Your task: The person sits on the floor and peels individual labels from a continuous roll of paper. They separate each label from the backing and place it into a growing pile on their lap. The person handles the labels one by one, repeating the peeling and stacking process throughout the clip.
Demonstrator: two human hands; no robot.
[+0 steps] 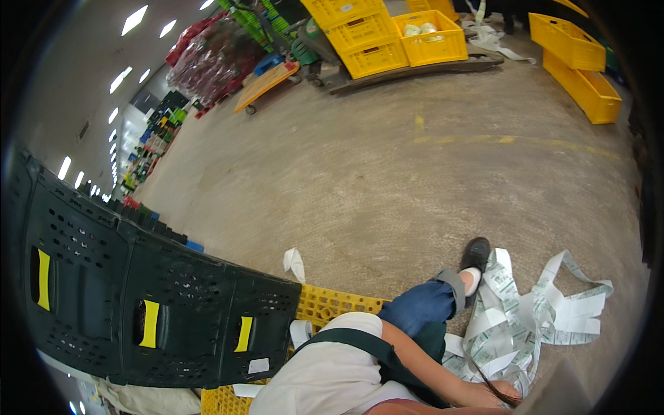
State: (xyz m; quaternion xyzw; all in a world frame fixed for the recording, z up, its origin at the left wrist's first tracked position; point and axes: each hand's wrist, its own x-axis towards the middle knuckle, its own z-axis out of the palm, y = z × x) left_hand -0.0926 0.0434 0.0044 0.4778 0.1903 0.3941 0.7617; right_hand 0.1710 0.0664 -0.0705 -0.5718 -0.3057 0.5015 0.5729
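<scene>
My left hand (498, 393) is low at the right, at the near end of a tangled heap of long printed label strips (500, 327). Strands of hair and the picture's lower rim cover part of its fingers, so its grip cannot be made out. My right hand is out of view. The white strips with green print lie in loops on the floor beside a dark shoe (475, 254) and a rolled-up jeans leg (423, 306). A dark green apron strap (347, 336) crosses the white shirt. A blurred grey shape hides the lower right corner.
Dark green plastic crates (176, 280) with yellow handles stand at the left, beside a yellow perforated plastic pallet (332, 303). A white scrap (294, 263) lies on the floor. Farther off are stacked yellow crates (363, 36), an orange-topped dolly (264, 85) and more yellow crates (596, 98).
</scene>
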